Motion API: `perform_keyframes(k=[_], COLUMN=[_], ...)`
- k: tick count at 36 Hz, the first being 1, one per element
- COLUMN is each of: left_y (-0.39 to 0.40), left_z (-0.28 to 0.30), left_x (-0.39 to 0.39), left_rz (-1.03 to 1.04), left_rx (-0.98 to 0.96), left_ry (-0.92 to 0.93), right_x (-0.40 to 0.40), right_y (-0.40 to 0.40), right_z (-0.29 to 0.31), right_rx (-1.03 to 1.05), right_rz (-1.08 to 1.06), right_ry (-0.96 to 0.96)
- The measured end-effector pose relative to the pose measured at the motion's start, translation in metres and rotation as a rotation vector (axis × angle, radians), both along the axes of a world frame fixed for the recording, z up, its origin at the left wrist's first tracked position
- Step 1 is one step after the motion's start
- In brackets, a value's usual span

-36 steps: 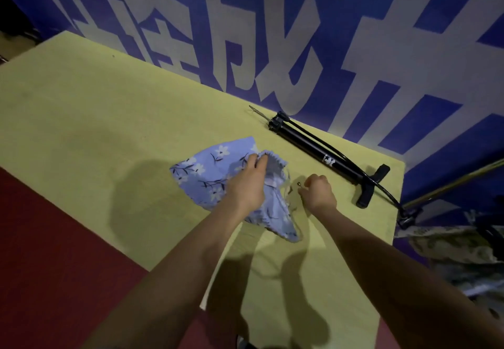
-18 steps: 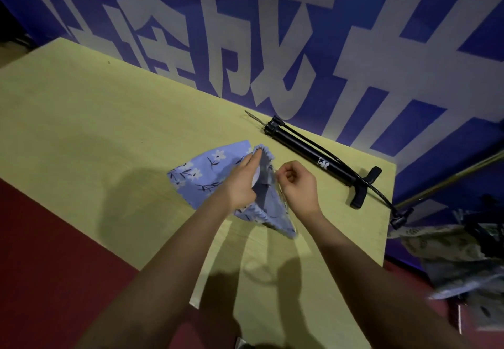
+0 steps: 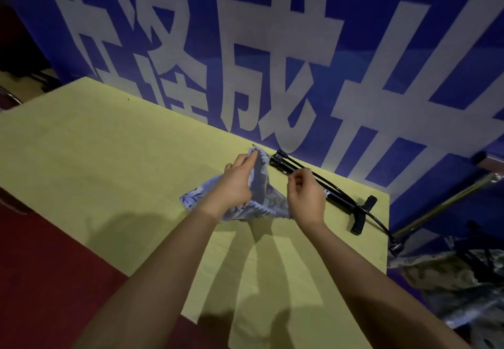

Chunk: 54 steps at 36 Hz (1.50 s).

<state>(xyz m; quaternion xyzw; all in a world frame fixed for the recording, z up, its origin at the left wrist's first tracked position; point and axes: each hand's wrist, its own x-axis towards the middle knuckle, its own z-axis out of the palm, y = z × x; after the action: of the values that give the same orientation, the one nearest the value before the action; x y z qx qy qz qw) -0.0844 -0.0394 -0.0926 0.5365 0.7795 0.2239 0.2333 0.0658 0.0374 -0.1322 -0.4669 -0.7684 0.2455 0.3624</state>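
While the left hand is pinching the hem of the cloth on the table, the right hand is hovering curled, contents unclear; cloth is appearing soft and light, safest held by its hem.

Table in front of me had a yellow-green top. Black floor pump lay flat along its far edge, T-handle to my right, hose trailing off the right corner. Blue banner with big white characters hung just behind. Dark red floor near left. Metal pole slanted at far right, camouflage fabric heaped below it.
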Motion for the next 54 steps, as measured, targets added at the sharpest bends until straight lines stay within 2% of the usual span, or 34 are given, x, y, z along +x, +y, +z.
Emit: perform_keyframes(k=[5, 8, 10, 13, 15, 19, 21, 26, 29, 32, 36, 43, 49, 54], left_y=[0.005, 0.007, 0.008, 0.010, 0.010, 0.010, 0.011, 0.019, 0.031, 0.046, 0.068, 0.093, 0.107, 0.113], left_z=[0.004, 0.004, 0.004, 0.007, 0.010, 0.012, 0.012, 0.009, 0.000, -0.008, -0.022, -0.042, -0.051, -0.055], left_x=[0.000, 0.000, 0.000, -0.002, -0.003, -0.006, -0.006, 0.002, 0.013, 0.025, 0.041, 0.058, 0.063, 0.066], left_rz=[0.030, 0.002, -0.033, -0.083, -0.097, -0.080, -0.059, -0.020, -0.009, 0.044, 0.099, 0.103, 0.139, 0.201], left_rx=[0.032, 0.042, 0.049, 0.051, 0.058, 0.067, 0.065, 0.046, 0.031, 0.009, -0.031, -0.056, -0.073, -0.054], left_ry=[-0.033, -0.035, -0.039, -0.077, -0.117, -0.172, -0.175, -0.186, -0.163, -0.094, -0.055, -0.036, -0.038, -0.035], right_x=[0.001, 0.001, -0.003, -0.011, -0.016, -0.024, -0.023, 0.000, 0.019, 0.035, 0.045, 0.043, 0.035, 0.033], right_y=[0.001, -0.004, -0.006, -0.004, -0.002, 0.007, 0.012, 0.022, 0.034, 0.055, 0.085, 0.131, 0.150, 0.152], right_z=[0.020, 0.026, 0.025, 0.019, 0.018, 0.016, 0.013, 0.006, -0.004, -0.018, -0.035, -0.056, -0.076, -0.088], right_rx=[-0.081, -0.133, -0.166, -0.091, 0.032, 0.098, 0.066, -0.045, -0.124, -0.257, -0.341, -0.308, -0.300, -0.257], right_rz=[-0.116, 0.063, 0.254, 0.384, 0.358, 0.351, 0.344, 0.202, 0.074, -0.002, 0.024, 0.151, 0.189, 0.221], right_ry=[0.153, 0.230, 0.158, -0.127, -0.279, -0.381, -0.348, -0.114, -0.110, -0.224, -0.379, -0.701, -0.863, -0.923])
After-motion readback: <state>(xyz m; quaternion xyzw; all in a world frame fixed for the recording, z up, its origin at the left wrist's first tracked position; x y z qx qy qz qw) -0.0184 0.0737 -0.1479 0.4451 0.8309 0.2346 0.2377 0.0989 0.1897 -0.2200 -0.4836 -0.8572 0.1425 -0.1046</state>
